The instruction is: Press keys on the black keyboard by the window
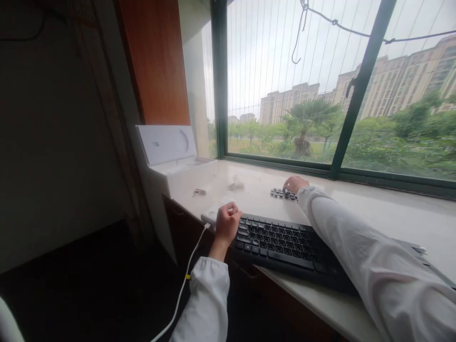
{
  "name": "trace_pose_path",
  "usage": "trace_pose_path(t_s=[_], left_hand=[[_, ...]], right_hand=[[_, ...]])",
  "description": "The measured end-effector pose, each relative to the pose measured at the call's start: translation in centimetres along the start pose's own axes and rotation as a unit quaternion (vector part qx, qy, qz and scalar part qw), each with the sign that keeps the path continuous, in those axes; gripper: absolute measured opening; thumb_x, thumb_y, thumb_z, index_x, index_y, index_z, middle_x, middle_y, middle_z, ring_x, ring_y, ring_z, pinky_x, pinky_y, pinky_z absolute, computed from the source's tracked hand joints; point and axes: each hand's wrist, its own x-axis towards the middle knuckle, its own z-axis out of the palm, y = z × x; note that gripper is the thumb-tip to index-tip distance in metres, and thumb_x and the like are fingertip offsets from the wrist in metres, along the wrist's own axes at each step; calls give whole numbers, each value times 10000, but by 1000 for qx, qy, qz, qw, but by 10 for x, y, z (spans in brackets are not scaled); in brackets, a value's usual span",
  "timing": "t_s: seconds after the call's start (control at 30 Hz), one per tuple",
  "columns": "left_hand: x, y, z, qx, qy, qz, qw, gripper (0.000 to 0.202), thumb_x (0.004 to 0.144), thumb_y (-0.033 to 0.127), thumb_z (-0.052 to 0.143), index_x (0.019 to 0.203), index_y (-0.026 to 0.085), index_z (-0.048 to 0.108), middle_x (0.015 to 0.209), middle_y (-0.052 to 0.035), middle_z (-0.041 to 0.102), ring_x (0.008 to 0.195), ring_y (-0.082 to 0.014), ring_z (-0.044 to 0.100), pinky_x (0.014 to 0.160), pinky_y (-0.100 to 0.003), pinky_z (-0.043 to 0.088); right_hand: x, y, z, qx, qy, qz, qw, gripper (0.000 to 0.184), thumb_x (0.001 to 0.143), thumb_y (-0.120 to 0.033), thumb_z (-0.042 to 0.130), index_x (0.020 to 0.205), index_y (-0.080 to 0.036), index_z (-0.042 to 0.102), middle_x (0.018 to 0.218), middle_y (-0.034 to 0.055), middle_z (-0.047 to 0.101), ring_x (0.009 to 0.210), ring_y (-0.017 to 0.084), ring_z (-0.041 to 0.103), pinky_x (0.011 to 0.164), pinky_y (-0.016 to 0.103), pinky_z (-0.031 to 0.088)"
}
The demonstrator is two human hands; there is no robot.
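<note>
A black keyboard (285, 242) lies on the white windowsill counter (374, 213). My left hand (227, 222) is curled in a fist at the keyboard's left end, touching its corner; whether it holds anything is not visible. My right hand (294, 183) reaches across the keyboard to a small pile of loose black keycaps (282, 193) near the window, fingers resting on the pile. Both arms wear white sleeves.
An open white box (178, 166) stands at the counter's left end, lid up. A white device (211, 213) with a white cable (181, 289) sits left of my left hand. Small items (199, 192) and clear wrapping (235, 184) lie nearby. The window frame (351, 109) is behind.
</note>
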Motion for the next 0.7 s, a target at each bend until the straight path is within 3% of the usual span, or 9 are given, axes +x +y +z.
trace_pose_path(t_s=[0.37,0.53,0.7], left_hand=[[1,0,1,-10,0,-11,1000,301,665,262,556,588,203,271,477,59,247,427,-62,237,452,-245,167],[3,0,3,5,9,6,1000,277,648,223,539,575,202,272,488,57,244,445,-69,227,459,-247,169],[2,4,2,36,21,13,999,264,630,208,527,557,196,274,489,55,265,467,-73,238,482,-242,193]], right_hand=[[11,0,2,67,2,-4,998,229,696,-368,693,881,-249,758,991,84,704,903,227,625,743,315,464],[6,-11,-15,122,36,-9,992,227,726,-345,674,865,-185,756,932,102,717,869,225,636,744,299,477],[-22,-30,-41,184,43,-56,980,214,750,-328,655,857,-165,742,913,85,716,837,193,639,735,274,483]])
